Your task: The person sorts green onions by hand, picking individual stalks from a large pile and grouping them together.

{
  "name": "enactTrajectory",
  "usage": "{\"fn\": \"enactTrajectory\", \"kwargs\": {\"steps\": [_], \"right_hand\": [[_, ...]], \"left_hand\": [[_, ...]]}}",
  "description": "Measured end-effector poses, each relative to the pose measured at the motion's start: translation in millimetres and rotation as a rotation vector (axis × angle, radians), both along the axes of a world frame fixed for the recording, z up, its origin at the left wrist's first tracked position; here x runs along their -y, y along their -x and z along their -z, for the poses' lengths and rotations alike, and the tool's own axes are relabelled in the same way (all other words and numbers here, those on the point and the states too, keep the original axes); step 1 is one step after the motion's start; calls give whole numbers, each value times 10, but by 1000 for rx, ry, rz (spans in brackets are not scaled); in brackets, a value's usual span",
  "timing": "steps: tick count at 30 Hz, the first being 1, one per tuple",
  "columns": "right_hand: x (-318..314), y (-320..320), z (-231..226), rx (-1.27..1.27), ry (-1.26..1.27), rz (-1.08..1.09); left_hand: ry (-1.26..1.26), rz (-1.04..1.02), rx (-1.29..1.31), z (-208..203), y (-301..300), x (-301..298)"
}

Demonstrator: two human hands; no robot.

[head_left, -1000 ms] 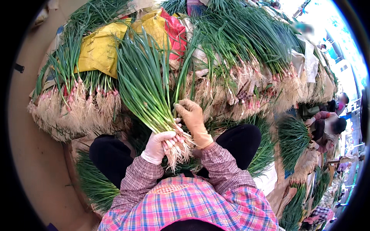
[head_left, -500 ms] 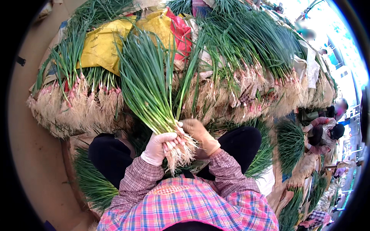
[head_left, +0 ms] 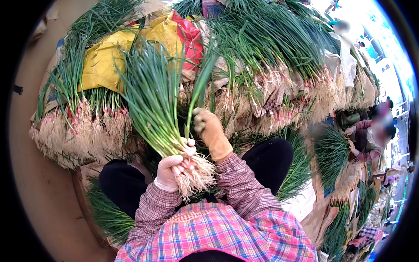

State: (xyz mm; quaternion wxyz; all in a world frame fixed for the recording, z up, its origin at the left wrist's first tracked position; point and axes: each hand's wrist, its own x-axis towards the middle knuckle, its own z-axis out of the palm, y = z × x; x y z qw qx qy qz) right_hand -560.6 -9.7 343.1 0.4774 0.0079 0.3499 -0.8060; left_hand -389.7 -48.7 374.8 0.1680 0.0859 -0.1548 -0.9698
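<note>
My left hand point(head_left: 167, 173), in a whitish glove, is wrapped round a thick bunch of green garlic point(head_left: 152, 98) just above the pinkish bulbs. The long leaves fan away from me, and the pale roots point(head_left: 196, 174) hang toward my lap. To the right of the bunch, my right hand point(head_left: 214, 135) wears a tan-orange glove. Its fingers are curled in beside a single green stalk point(head_left: 200, 89) at the bunch's edge. Whether they grip that stalk, I cannot make out.
A long heap of green garlic point(head_left: 262, 48) lies ahead, roots toward me, with yellow sacks point(head_left: 104, 61) and a red sack point(head_left: 190, 39) on it. More green garlic point(head_left: 109, 214) lies beside my knees point(head_left: 273, 161). A co-worker point(head_left: 371, 135) sits at the right by another pile point(head_left: 332, 155).
My right hand has moved from beside the bulbs up along the bunch's right side, away from me. The bunch, still in my left hand, sits slightly further left and nearer in the picture.
</note>
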Motion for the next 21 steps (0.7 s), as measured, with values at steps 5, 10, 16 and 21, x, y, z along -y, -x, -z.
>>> {"fn": "enactTrajectory", "kwargs": {"steps": [5, 10, 16, 21], "right_hand": [[-271, -119, 47, -1378, -625, 82], [-127, 645, 15, -1592, -1252, 542], [-237, 1009, 110, -1453, -1239, 463], [-407, 758, -367, -892, -691, 317]], "left_hand": [[66, -48, 58, -99, 3, 7], [88, -75, 17, -124, 32, 4], [42, -75, -74, -148, -6, 82], [38, -67, -59, -153, -38, 87]]}}
